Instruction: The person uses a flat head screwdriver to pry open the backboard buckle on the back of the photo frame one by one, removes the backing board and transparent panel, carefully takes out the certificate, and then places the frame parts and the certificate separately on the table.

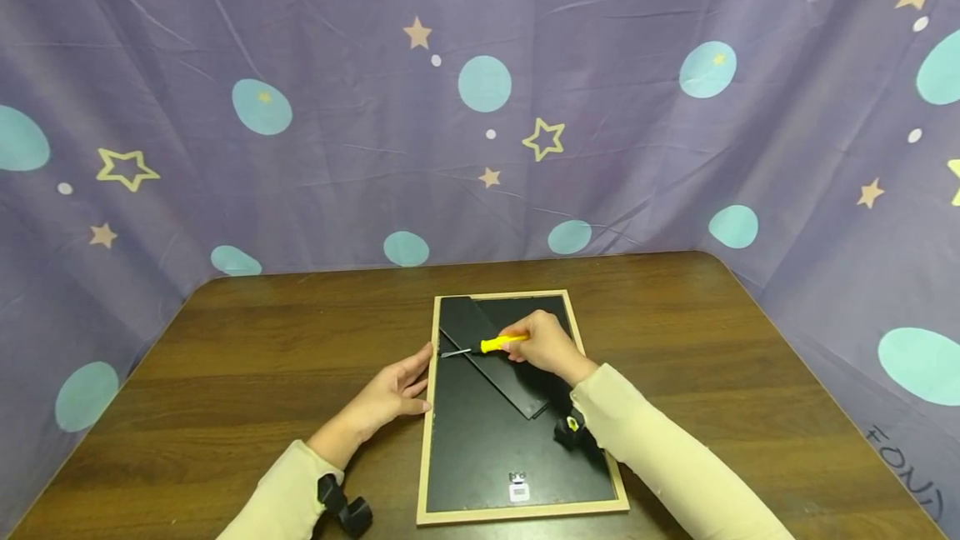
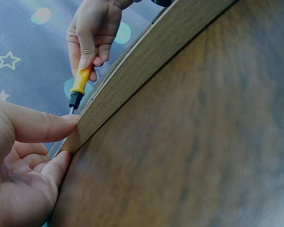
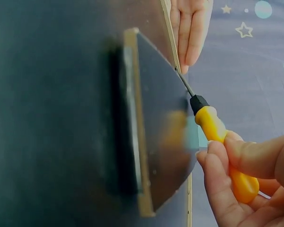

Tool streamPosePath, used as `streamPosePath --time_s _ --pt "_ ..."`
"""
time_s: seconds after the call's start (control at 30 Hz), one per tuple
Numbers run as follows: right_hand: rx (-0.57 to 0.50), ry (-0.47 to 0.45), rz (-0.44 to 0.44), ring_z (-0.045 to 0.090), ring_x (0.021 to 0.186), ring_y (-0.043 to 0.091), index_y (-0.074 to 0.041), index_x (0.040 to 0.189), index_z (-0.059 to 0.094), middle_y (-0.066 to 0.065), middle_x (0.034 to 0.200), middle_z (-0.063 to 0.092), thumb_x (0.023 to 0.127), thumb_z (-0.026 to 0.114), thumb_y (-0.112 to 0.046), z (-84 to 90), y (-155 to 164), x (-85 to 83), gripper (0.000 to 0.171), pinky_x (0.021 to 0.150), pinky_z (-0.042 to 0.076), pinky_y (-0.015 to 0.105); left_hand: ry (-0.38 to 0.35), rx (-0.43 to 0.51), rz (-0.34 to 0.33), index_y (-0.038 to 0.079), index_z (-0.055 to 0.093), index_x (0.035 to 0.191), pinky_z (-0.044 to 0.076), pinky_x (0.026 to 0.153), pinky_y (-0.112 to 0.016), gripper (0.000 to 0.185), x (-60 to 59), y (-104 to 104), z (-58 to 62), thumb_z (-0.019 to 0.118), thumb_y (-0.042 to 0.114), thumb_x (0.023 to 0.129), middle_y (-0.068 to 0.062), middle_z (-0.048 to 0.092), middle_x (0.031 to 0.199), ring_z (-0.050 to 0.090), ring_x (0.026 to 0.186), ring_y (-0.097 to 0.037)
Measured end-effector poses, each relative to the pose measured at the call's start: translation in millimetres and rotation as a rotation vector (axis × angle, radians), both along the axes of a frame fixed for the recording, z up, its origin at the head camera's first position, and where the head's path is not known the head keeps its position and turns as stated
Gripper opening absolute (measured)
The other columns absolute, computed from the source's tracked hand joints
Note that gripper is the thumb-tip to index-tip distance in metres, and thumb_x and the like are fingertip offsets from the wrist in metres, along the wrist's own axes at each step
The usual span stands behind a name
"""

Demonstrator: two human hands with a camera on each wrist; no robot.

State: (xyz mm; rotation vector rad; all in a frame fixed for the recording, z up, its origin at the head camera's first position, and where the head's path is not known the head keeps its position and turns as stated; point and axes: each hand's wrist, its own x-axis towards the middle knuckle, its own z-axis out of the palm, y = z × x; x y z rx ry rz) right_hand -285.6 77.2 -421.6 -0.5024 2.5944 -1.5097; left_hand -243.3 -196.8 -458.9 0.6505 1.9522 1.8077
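A picture frame (image 1: 525, 515) with a light wood rim lies face down, its black backing board (image 1: 480, 457) showing. The frame's black stand leg (image 1: 506, 377) slants across the upper part of the board. My right hand (image 1: 549, 346) grips the yellow handle of a screwdriver (image 3: 210, 123). Its metal shaft points left, with the tip right at the inner edge of the left rim. My left hand (image 1: 386, 392) rests against the outside of that rim, fingers extended; in the left wrist view the thumb (image 2: 47, 126) lies near the screwdriver tip.
The frame lies on a brown wooden table (image 1: 300, 340). A small white label and a metal hanger (image 1: 517, 477) are near the board's lower end. Behind the table hangs a purple curtain (image 1: 337, 173) with stars and dots. Each wrist wears a black camera mount (image 1: 345, 507).
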Motion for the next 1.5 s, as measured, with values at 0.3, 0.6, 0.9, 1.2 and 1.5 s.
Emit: streamPosePath --time_s 0.3,0.6,0.9,1.2,1.5 --pt "0.002 -0.009 -0.008 0.066 0.058 0.015 0.007 0.096 0.072 0.017 0.080 0.070 0.080 0.069 0.004 -2.6 -1 -0.4 0.016 0.053 0.057 0.024 -0.016 -0.007 0.002 -0.013 0.004 0.145 0.037 0.103 -0.022 0.088 0.4 1 0.9 0.059 -0.019 0.076 -0.027 -0.004 0.153 -0.001 0.139 -0.041" --pt "-0.035 -0.025 -0.018 0.068 0.061 0.017 0.009 0.094 0.071 0.019 0.080 0.071 0.079 0.070 0.005 -6.5 -3 -1.9 0.016 0.055 0.057 0.025 -0.029 -0.002 0.015 -0.013 0.005 0.145 0.038 0.103 -0.027 0.088 0.5 1 1.6 0.059 -0.020 0.075 -0.028 -0.003 0.152 0.000 0.139 -0.043" --pt "-0.088 -0.076 -0.057 0.067 0.067 0.016 0.009 0.089 0.070 0.016 0.082 0.069 0.076 0.070 0.009 -11.6 -5 -4.6 0.013 0.061 0.058 0.025 -0.033 -0.010 0.019 -0.014 0.005 0.144 0.034 0.105 -0.026 0.088 -0.2 1 1.0 0.058 -0.021 0.074 -0.028 -0.002 0.153 0.000 0.139 -0.042" --pt "-0.223 -0.198 -0.069 0.062 0.071 0.014 0.010 0.089 0.066 0.014 0.087 0.066 0.074 0.073 0.008 -13.4 -8 -7.2 0.016 0.069 0.059 0.028 -0.031 0.002 0.023 -0.014 0.006 0.144 0.035 0.105 -0.025 0.089 -0.4 2 0.0 0.059 -0.021 0.074 -0.028 -0.001 0.152 0.002 0.139 -0.042" --pt "-0.371 -0.304 0.044 0.063 0.079 0.015 0.011 0.092 0.052 0.017 0.093 0.060 0.079 0.064 0.013 -17.0 -9 -9.3 0.017 0.079 0.057 0.032 -0.033 0.007 0.020 -0.013 0.005 0.145 0.035 0.105 -0.027 0.088 -0.8 2 -0.1 0.059 -0.021 0.075 -0.027 -0.002 0.153 0.001 0.139 -0.041"
